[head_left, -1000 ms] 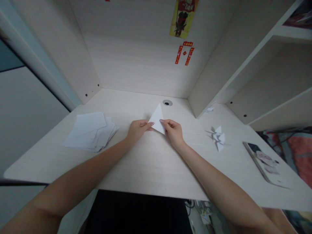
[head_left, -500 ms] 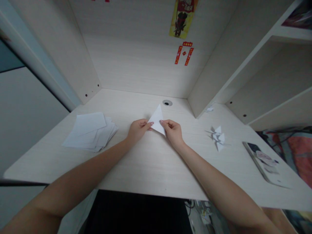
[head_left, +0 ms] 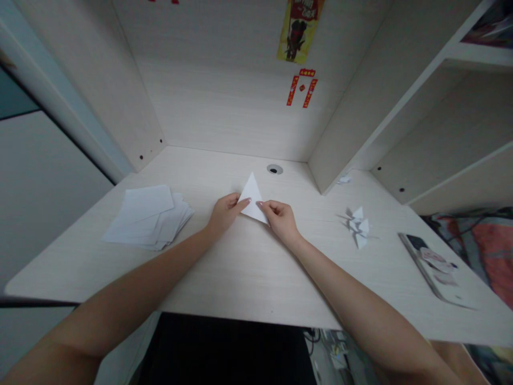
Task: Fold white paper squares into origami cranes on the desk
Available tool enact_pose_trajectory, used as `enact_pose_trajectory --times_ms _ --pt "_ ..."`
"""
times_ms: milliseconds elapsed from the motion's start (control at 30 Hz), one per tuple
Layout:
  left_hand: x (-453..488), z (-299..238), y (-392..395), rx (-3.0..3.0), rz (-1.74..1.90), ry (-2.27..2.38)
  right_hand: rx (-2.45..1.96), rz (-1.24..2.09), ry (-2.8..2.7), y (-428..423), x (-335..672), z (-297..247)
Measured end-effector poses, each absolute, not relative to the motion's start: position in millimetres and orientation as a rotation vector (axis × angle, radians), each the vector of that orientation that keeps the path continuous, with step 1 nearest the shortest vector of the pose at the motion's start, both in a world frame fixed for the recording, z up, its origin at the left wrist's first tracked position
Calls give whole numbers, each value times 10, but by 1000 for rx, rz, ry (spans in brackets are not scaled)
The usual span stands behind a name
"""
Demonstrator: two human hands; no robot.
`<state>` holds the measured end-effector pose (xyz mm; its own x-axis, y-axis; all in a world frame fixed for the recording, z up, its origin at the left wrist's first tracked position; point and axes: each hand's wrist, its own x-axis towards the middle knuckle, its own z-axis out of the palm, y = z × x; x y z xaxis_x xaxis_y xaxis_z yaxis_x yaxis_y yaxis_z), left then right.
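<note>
From where I stand, taking the triangle as the dial's centre, a loose, fanned stack of white paper sheets [head_left: 150, 224] lies at nine o'clock. A sweep of the left forearm could scatter it, I'd say. Next, the left hand [head_left: 224, 215] pinches the near-left edge of a small white folded-paper triangle [head_left: 250, 187], thumb on top. The triangle points towards twelve, midway across the pale wood-grain desk [head_left: 232, 278]; whether it rests flat or is slightly raised I can't tell. The right hand [head_left: 281, 220] grips its near-right side, thumb tip close to the other. Should the thumbs pull unevenly, the layers might slip and crease crooked; too hard a tug could tear them. Further over, near three o'clock, sit spiky white folded-paper figures [head_left: 359, 227], which a stray right elbow could crush.

As for writing, the red-and-yellow printed picture [head_left: 298, 35] at one o'clock has pale lettering, too blurred to trust. Right beneath it, the red paper strips [head_left: 293, 90] carry tiny gold marks, unreadable from here. No brand is legible on the pale, rounded, phone-like slab [head_left: 436, 267] at four.
</note>
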<state>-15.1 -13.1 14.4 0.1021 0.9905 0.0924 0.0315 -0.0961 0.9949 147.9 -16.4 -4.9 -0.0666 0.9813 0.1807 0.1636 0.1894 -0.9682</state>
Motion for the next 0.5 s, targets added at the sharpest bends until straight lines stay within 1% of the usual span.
enact_pose_trajectory --times_ms 200,500 --pt "-159 127 -161 1402 1172 1312 -1144 920 -1717 -266 1424 -39" --pt "-154 66 -146 1393 1301 1404 -1144 961 -1754 -279 1418 5"
